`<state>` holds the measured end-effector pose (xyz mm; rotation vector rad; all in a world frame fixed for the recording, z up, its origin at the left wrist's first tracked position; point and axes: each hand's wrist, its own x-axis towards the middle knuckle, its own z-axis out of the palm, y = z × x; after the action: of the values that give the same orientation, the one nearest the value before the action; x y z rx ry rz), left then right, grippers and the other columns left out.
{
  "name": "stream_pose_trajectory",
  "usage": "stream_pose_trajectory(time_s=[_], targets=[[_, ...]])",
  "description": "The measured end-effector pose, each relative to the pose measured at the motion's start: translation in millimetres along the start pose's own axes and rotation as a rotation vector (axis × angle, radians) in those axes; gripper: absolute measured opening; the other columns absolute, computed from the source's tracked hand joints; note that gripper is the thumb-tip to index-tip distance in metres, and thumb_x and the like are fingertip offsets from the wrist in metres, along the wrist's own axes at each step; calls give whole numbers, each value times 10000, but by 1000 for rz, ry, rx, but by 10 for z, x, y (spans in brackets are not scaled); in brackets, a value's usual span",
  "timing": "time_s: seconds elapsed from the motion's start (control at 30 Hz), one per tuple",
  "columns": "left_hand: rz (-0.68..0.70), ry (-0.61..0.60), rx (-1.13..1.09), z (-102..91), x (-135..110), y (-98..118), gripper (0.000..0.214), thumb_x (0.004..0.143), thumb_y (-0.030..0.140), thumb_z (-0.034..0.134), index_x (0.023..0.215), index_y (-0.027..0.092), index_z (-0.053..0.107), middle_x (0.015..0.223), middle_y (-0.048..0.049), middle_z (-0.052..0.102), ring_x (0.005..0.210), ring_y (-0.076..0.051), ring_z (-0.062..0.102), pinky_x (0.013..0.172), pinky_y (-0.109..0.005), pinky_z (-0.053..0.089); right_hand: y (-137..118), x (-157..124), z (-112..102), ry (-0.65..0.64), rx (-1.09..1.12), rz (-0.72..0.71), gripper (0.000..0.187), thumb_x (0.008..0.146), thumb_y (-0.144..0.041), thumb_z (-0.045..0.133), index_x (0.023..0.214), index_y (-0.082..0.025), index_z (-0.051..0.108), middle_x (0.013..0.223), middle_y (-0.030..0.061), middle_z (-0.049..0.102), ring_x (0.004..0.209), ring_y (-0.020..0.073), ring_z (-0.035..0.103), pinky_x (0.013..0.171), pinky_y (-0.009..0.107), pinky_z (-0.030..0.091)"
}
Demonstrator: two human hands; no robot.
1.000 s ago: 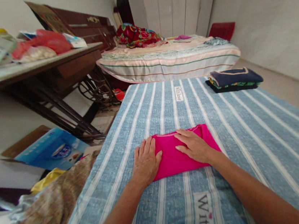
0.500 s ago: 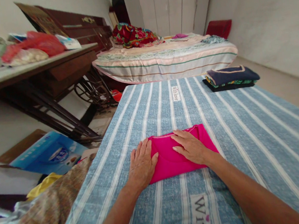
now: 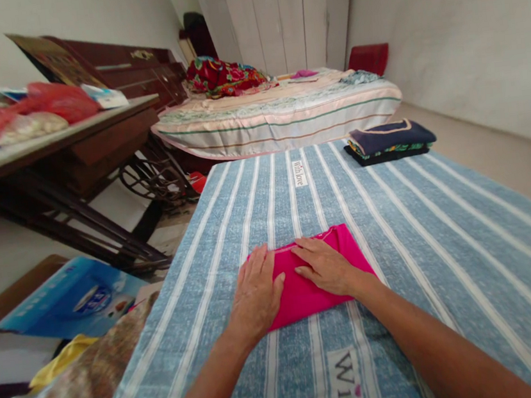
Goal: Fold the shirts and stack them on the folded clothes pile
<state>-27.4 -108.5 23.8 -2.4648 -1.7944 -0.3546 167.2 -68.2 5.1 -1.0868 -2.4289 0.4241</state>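
Note:
A bright pink folded garment lies flat in a rough rectangle on the blue-and-white striped cloth in front of me. My left hand rests flat over its left end, fingers stretched forward and thumb apart. On the upper middle part of the garment lies my right hand, palm down with fingers extended. Neither hand grips the fabric. Pale stitching shows along the garment's far edge.
Several folded clothes are stacked at the far right of the striped surface. Beyond stands a bed. To the left are a sewing-machine table, a blue box and a heap of brown patterned cloth.
The whole view has shifted slightly, so the room appears further left. My left hand sits a little further over the pink garment's left end; the right hand stays on it.

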Motion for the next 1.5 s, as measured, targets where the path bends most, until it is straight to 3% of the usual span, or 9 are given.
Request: stream_pose_trajectory(time_s=[0.17,0.4,0.6,0.77,0.87,1.07,1.23,1.5], targets=[[64,-100,-23,139,125,224,477,905,232,339,1358,90,390,1462,-154,358,1380,-253,268,1106,-450,296,8,26,5,27,18,-8,290,947,-245,428,1175,-125,561,1284,144,514,1232,231,440,1059,420,335],[4,-191,-13,272,145,205,581,916,371,354,1407,63,313,1487,-174,298,1391,-277,228,1114,-464,261,39,52,52,62,36,-15,305,964,-213,353,1171,-119,557,1279,141,524,1232,219,440,1062,419,337],[7,-219,34,256,151,228,599,913,411,351,1406,70,328,1489,-174,292,1392,-285,225,1105,-475,268,73,56,90,96,45,-17,326,964,-204,327,1183,-122,554,1282,136,528,1235,204,440,1062,406,343],[-20,-283,58,206,174,263,620,911,412,361,1422,67,302,1514,-158,222,1405,-274,179,1126,-461,228,-4,9,22,252,2,-39,312,919,-122,347,1110,-117,593,1205,122,570,1181,193,475,1036,363,379],[-31,-304,59,174,176,279,606,910,395,365,1420,73,308,1516,-154,217,1407,-272,171,1125,-465,224,-99,-24,-29,313,-130,21,281,917,-121,371,1001,-129,638,1129,119,597,1112,211,510,1006,369,394],[-21,-327,68,137,169,304,617,918,407,341,1420,52,299,1517,-166,209,1412,-274,149,1130,-465,205,-195,-48,5,137,-340,313,304,934,-236,429,1082,-64,632,1142,180,595,1113,287,512,965,430,405],[-23,-315,50,150,166,304,625,914,407,353,1429,62,284,1521,-153,206,1410,-279,158,1126,-474,214,-179,-50,52,84,-328,370,382,961,-276,372,1203,-65,579,1285,177,527,1243,293,422,1010,433,361],[-29,-296,6,159,174,299,623,906,412,371,1416,58,312,1510,-166,235,1407,-284,172,1125,-489,218,-173,-57,90,92,-309,381,400,962,-284,351,1214,-62,569,1299,184,517,1267,302,394,1022,452,341]])
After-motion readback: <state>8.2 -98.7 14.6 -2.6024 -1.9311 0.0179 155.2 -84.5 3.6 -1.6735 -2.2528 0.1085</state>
